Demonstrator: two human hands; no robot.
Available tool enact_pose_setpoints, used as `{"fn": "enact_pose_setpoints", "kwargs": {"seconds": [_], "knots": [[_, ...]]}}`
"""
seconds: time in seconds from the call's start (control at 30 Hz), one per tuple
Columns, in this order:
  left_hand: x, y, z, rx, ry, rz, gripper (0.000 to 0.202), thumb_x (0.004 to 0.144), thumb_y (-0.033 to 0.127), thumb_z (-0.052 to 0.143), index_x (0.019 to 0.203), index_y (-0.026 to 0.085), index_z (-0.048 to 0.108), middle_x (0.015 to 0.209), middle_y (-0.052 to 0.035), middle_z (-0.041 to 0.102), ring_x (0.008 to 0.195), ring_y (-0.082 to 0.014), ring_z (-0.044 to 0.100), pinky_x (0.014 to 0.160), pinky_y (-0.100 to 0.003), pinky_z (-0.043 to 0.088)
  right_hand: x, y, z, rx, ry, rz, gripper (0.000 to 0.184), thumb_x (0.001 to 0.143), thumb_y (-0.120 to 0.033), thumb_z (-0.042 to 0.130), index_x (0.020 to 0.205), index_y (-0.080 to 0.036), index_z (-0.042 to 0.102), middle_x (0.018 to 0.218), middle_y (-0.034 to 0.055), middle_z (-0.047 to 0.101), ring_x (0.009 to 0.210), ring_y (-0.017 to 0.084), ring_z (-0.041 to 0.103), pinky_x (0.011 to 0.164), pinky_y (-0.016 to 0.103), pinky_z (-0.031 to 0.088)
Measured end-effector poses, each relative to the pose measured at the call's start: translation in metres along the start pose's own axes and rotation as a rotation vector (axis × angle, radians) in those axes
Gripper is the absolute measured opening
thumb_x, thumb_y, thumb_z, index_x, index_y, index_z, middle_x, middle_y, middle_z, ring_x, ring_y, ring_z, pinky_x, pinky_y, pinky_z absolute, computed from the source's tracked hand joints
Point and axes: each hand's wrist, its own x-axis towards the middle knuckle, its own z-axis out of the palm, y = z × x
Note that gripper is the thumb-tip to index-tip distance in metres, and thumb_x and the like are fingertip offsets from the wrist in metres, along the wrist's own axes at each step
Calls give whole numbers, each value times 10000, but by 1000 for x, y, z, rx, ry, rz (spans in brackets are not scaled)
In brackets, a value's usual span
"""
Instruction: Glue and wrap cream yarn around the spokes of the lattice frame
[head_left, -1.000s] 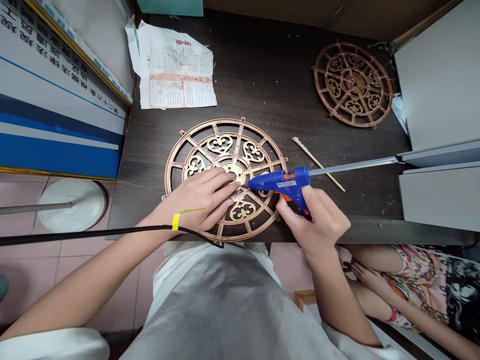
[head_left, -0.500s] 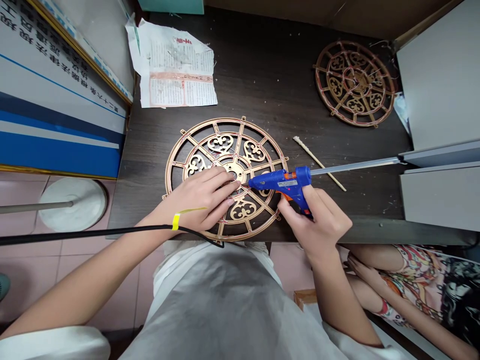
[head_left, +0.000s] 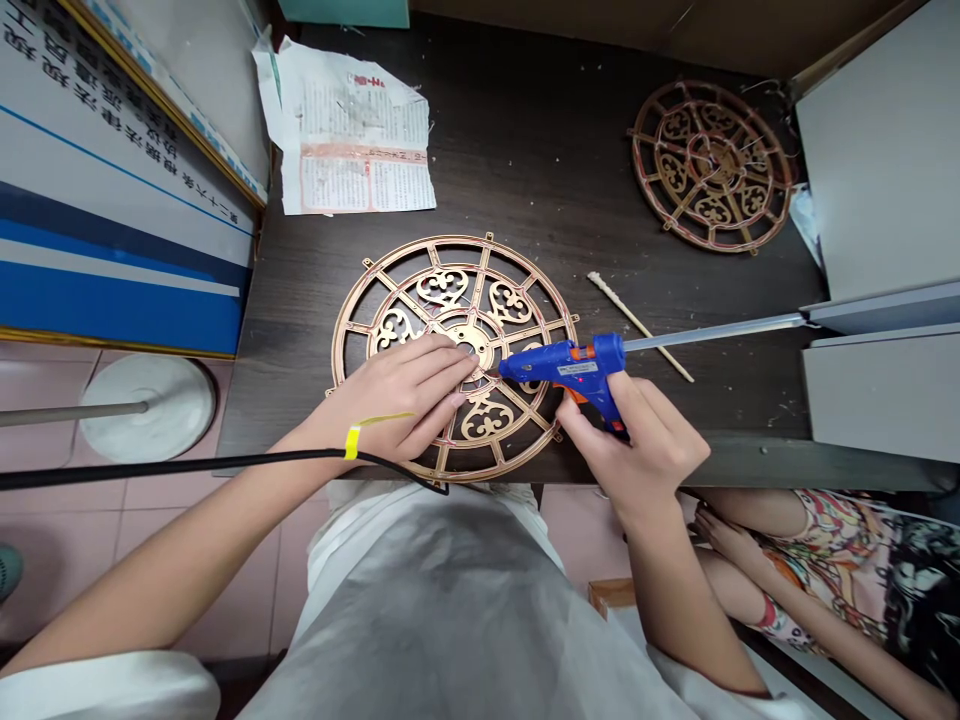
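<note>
A round gold openwork wheel [head_left: 445,287] with spokes and scroll ornaments lies flat at the table's front edge. My left hand [head_left: 401,395] rests on it, fingers stretched out flat, their tips beside the centre ring. In my right hand [head_left: 637,440] is a blue hot glue gun [head_left: 574,367], gripped by its handle. Its nozzle points left, close to the wheel's centre ring; I cannot tell if it touches. A long clear glue stick [head_left: 712,330] sticks out of the back of the gun.
A second openwork wheel [head_left: 712,166] lies at the back right. Behind the gun is a thin pale stick [head_left: 637,325]. Printed paper [head_left: 360,140] lies at the back left. A black cable [head_left: 225,463] crosses my left wrist. Another person's hand [head_left: 724,535] is at lower right.
The fingers of my left hand have drawn back slightly from the nozzle. The glue gun has barely moved, and the wheel stays in place.
</note>
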Motion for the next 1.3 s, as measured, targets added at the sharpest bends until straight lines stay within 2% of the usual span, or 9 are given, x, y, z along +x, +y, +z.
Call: {"fn": "enact_pose_setpoints", "kwargs": {"seconds": [0.13,0.2,0.37,0.6,0.8,1.07,1.3], "knots": [[-2,-2,-3,-162,93,-60,343,956,115,561,1290,108,638,1195,-128,734,1163,-241,675,1073,-436,563,-1,1,0,24,-19,-2,238,818,-123,721,1049,-179,703,683,-31,647,543,90,553,585,217,466],[-3,-3,-4,-166,100,-79,331,941,110,573,1261,114,658,1183,-129,738,1161,-244,682,1069,-440,564,-1,1,0,18,-19,-5,238,816,-126,721,1046,-183,704,672,-37,637,533,88,543,579,217,461],[-3,-3,-3,-50,79,-59,307,920,136,606,1207,64,684,1213,-172,711,1186,-287,658,1058,-443,564,-1,1,0,4,-14,-4,212,821,-125,729,1020,-181,679,690,-36,645,551,89,550,586,216,451],[-2,0,-3,59,5,-25,367,954,179,566,1292,53,632,1212,-171,710,1193,-305,638,1046,-465,567,-1,2,-2,-12,25,3,227,770,-112,778,952,-181,662,684,-40,630,540,82,524,562,222,420],[-1,-2,-3,80,-47,-4,375,975,201,524,1321,94,619,1237,-152,702,1183,-299,625,1026,-473,573,0,0,-1,-18,33,-3,196,787,-113,755,953,-176,672,678,-26,642,540,93,538,555,227,419],[0,-3,-3,45,-120,-14,369,978,222,534,1292,53,628,1236,-175,654,1170,-316,571,1029,-482,545,0,0,-3,-26,35,15,169,775,-125,776,875,-171,647,676,-25,649,529,84,533,558,222,431],[1,-2,-2,65,-66,6,357,988,216,522,1286,54,631,1221,-166,668,1172,-315,580,1041,-463,537,1,-3,0,-3,21,-18,240,821,-133,737,1052,-174,682,681,-33,641,535,92,528,578,215,441]]}}
